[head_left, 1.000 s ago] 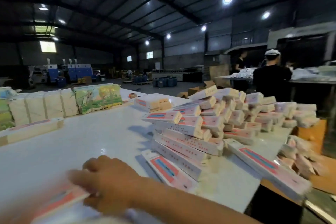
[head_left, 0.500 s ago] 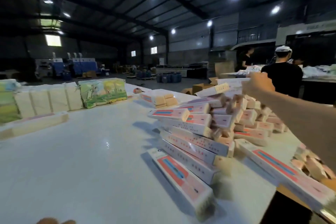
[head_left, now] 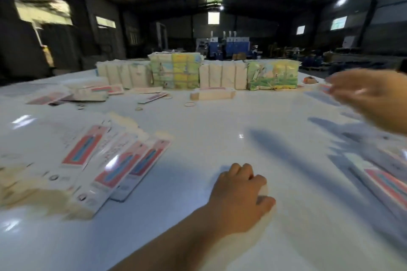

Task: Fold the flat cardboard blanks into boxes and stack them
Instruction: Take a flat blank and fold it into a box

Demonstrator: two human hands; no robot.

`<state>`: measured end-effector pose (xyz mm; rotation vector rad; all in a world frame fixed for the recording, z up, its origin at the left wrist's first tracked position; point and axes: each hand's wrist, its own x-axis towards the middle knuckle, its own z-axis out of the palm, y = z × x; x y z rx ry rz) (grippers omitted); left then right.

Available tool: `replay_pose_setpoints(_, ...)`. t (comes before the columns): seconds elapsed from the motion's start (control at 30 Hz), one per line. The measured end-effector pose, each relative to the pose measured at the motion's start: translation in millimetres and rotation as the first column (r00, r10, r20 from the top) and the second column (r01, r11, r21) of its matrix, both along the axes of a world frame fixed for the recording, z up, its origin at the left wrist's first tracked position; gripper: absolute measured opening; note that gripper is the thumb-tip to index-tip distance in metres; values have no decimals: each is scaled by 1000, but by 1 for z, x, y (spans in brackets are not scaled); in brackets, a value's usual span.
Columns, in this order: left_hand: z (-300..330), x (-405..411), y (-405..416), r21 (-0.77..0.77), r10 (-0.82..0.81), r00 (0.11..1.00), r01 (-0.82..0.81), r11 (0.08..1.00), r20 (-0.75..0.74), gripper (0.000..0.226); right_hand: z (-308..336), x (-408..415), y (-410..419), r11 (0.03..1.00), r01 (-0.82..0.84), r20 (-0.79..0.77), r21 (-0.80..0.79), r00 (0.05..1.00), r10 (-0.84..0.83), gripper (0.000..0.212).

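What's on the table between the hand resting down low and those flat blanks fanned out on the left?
Nothing: in the head view, only bare white table lies between the left hand and the flat blanks.

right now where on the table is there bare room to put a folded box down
The widest bare patch of the white table lies in the middle, between the fanned flat blanks on the left, the wrapped bundles along the far edge and the left hand. The right edge is crowded with boxes, below the blurred right hand.

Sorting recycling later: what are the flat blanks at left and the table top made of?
Flat blanks: likely glossy printed cardboard, with glare patches and buff unprinted edges. Table: a smooth white glossy sheet mirroring ceiling lights, laminate or plastic; cannot tell which.
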<state>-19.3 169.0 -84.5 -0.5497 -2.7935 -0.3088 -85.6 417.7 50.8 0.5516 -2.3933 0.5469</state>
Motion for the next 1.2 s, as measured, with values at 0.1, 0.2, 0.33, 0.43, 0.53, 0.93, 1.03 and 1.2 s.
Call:
replay_pose_setpoints(0.1,1,2,-3,18,-7,999,7,1000,45,40,-75,24,-79,969,-116,257,219,965,57,22)
replay_pose_setpoints(0.2,5,3,-7,57,-3,999,1,998,38,36,-126,19,-92,958,-87,309,273,951,-1,25)
replay_pose_setpoints(0.33,15,3,-14,35,59,996,-61,998,60,29,-133,14,-89,975,-56,305,215,952,-12,20)
replay_pose_setpoints(0.43,37,-13,-45,-106,306,951,-300,948,45,29,-129,16,-88,980,-76,316,186,949,14,15)
replay_pose_setpoints(0.53,65,-30,-96,-227,554,832,-534,814,28,25,-128,14,-87,981,-84,311,172,950,26,14)
replay_pose_setpoints(0.93,34,-54,-148,-521,677,729,-619,589,-100,14,-132,14,-87,983,-106,276,152,959,61,19)
replay_pose_setpoints(1.03,25,-53,-148,-545,669,698,-676,496,-256,8,-133,15,-88,980,-119,266,157,961,74,20)
replay_pose_setpoints(1.2,68,-49,-132,-406,683,677,-725,556,-274,20,-137,9,-87,979,-110,276,172,959,59,22)
